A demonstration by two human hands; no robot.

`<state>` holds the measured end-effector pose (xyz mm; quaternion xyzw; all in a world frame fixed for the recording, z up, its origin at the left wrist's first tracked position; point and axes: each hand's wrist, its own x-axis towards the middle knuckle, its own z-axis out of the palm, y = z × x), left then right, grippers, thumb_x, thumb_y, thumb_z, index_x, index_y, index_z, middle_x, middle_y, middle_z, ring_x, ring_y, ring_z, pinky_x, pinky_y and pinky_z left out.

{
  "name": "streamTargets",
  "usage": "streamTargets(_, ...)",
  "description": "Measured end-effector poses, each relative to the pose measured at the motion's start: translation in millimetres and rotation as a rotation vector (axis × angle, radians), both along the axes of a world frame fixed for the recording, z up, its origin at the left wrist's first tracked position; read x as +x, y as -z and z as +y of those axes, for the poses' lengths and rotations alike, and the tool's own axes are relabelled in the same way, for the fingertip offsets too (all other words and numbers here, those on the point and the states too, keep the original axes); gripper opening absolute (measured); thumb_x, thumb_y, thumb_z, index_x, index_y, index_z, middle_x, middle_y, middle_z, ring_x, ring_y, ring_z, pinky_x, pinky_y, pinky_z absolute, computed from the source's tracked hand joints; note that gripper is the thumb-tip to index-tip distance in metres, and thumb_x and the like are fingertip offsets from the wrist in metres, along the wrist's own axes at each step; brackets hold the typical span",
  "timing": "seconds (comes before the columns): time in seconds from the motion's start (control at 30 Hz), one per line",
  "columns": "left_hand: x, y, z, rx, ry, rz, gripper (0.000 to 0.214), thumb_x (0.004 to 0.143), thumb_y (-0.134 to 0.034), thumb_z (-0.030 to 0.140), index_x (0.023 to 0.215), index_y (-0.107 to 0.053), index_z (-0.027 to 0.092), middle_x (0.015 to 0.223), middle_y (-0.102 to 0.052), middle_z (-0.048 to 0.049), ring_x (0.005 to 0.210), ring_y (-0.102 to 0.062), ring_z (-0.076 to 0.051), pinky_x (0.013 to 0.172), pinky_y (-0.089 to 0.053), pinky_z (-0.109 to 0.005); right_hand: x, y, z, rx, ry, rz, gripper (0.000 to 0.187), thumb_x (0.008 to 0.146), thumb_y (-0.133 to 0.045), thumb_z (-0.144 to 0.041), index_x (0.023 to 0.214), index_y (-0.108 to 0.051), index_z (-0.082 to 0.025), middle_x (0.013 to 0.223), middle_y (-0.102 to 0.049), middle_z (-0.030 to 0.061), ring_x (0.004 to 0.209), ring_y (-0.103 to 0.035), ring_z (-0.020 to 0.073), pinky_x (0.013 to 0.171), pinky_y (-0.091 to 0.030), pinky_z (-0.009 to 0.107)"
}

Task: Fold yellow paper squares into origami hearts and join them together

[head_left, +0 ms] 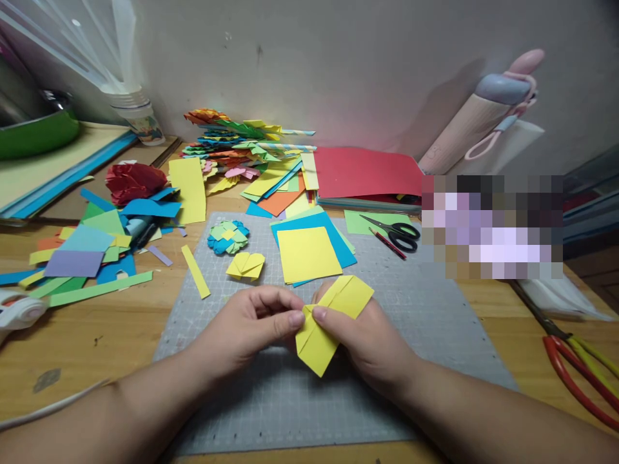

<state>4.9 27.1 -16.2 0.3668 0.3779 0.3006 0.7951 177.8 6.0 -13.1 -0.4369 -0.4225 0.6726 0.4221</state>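
Observation:
Both my hands hold a folded yellow paper (322, 335) above the grey cutting mat (416, 348). My left hand (251, 325) pinches its left edge between thumb and fingers. My right hand (367, 341) grips it from the right, thumb on top, fingers underneath. A finished yellow paper heart (245, 265) lies on the mat just beyond my left hand. A flat yellow square (307, 254) rests on blue sheets (345, 248) behind the folded piece.
Black scissors (399, 233) and a red pencil (387, 243) lie at the mat's far right. Orange-handled scissors (578, 367) sit at the right table edge. Coloured paper scraps (82, 254), a red paper flower (133, 182), a blue-green folded flower (228, 236) and stacked papers (251, 158) crowd the left and back.

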Motion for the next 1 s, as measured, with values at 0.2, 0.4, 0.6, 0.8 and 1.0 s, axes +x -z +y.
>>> streamTargets(0.2, 2.1, -3.5, -0.1, -0.019, 0.012, 0.027, 0.019, 0.067, -0.079, 0.029, 0.072, -0.068, 0.015, 0.063, -0.063, 0.002, 0.058, -0.054, -0.008, 0.058, -0.041, -0.02, -1.2, -4.9, -2.8, 0.046, -0.009, -0.086, 0.023, 0.073, -0.067, -0.032, 0.072, -0.049, -0.02, 0.064, -0.052, -0.0041, 0.057, -0.05, 0.0103, 0.055, -0.042, 0.025)
streamTargets(0.4, 1.9, -2.0, 1.1, 0.027, 0.019, 0.02, 0.018, 0.069, -0.077, 0.03, 0.073, -0.069, 0.015, 0.059, -0.062, 0.0024, 0.055, -0.053, -0.008, 0.058, -0.04, -0.021, 0.6, 2.0, -2.1, 0.027, -0.002, -0.007, 0.021, 0.079, -0.062, -0.035, 0.078, -0.049, -0.019, 0.068, -0.055, -0.0024, 0.06, -0.053, 0.0118, 0.055, -0.043, 0.026)
streamTargets(0.6, 0.6, -1.8, 0.4, 0.023, 0.054, 0.047, 0.018, 0.072, -0.074, 0.03, 0.068, -0.066, 0.015, 0.061, -0.064, 0.0005, 0.057, -0.055, -0.009, 0.059, -0.041, -0.022, -0.8, -2.6, -1.4, 0.025, 0.01, -0.07, 0.021, 0.076, -0.065, -0.032, 0.076, -0.048, -0.02, 0.066, -0.053, -0.0034, 0.058, -0.051, 0.0111, 0.053, -0.042, 0.025)
streamTargets(0.8, -2.1, 0.4, -0.3, 0.057, 0.071, 0.055, 0.015, 0.075, -0.072, 0.027, 0.068, -0.064, 0.016, 0.066, -0.063, 0.0007, 0.062, -0.054, -0.009, 0.062, -0.041, -0.022, -1.1, -4.0, -3.2, 0.053, 0.0, -0.124, 0.021, 0.074, -0.065, -0.033, 0.074, -0.049, -0.02, 0.064, -0.053, -0.0032, 0.057, -0.051, 0.0112, 0.053, -0.041, 0.025)
streamTargets(1.0, -2.0, -1.0, -0.3, 0.125, 0.093, 0.085, 0.02, 0.077, -0.068, 0.027, 0.063, -0.059, 0.016, 0.062, -0.059, 0.0012, 0.06, -0.052, -0.01, 0.06, -0.04, -0.022, -1.5, -1.6, -5.2, 0.028, -0.036, -0.105, 0.022, 0.075, -0.065, -0.035, 0.075, -0.047, -0.021, 0.064, -0.055, -0.0026, 0.057, -0.053, 0.0122, 0.053, -0.043, 0.026)
